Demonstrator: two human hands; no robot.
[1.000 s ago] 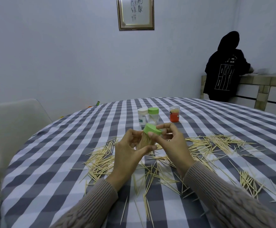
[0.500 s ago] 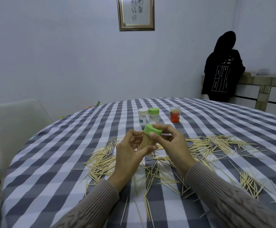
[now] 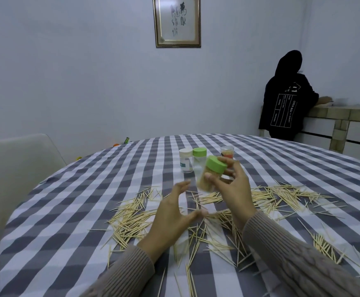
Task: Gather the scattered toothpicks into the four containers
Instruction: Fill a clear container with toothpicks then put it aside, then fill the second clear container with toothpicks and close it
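Toothpicks [image 3: 196, 213] lie strewn across the bench [image 3: 89, 200]. Right hand [image 3: 232, 187] grips the full, capped jar [image 3: 210, 175]; left hand [image 3: 174, 213] spread, holding nothing. Set it upright at twelve o'clock beside the other jars [image 3: 193, 159].

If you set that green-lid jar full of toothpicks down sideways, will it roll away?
Probably, a little. The green-lid jar, held tilted in the right hand, looks round, so on its side it could roll. The checked tablecloth and loose toothpicks would likely stop it soon. With its lid on, the packed toothpicks should stay inside.
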